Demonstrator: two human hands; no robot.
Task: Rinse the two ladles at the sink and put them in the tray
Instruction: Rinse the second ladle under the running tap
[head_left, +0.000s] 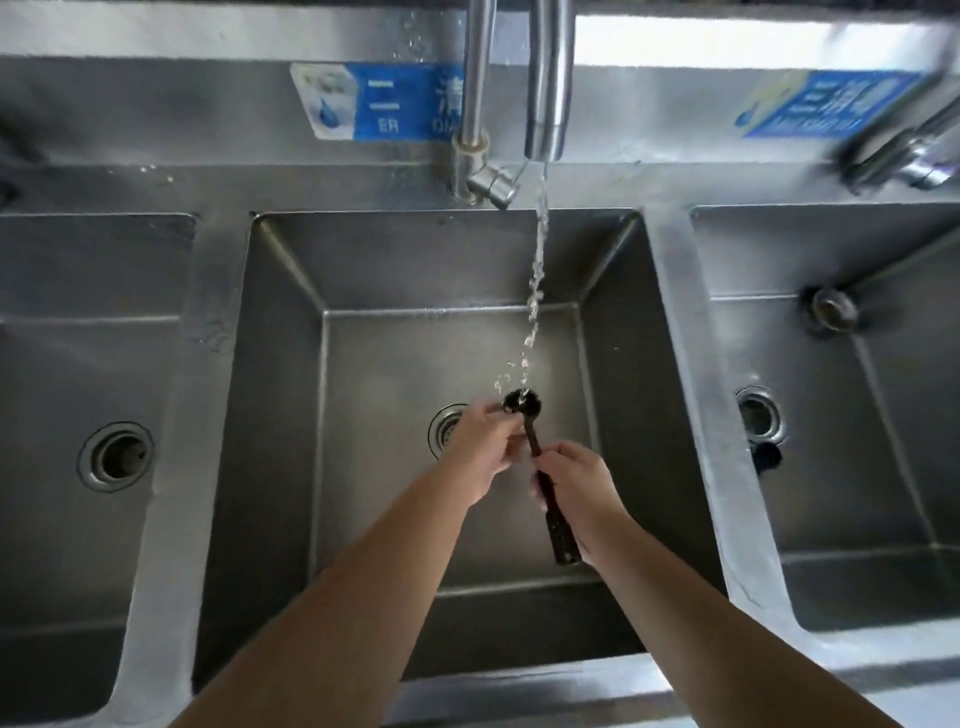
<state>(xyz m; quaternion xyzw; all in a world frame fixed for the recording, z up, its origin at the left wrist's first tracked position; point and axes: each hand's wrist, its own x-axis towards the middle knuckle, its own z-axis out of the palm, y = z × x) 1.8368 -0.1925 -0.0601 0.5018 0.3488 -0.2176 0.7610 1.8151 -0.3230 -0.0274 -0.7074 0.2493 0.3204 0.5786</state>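
Note:
A small black ladle (532, 434) is held over the middle basin of the steel sink (363, 270). Its bowl sits right under the stream of water (537, 270) that falls from the tap (548, 83). My right hand (576, 483) grips the ladle's dark handle, whose end sticks out below the hand. My left hand (485, 441) has its fingers on the ladle's bowl. Only one ladle is in view, and no tray is in view.
Steel basins lie to the left (78, 338) and right (857, 467), each with a round drain. The middle drain (444, 428) is partly hidden by my left hand. A second tap (904, 156) stands at the upper right. Blue labels are stuck on the back wall.

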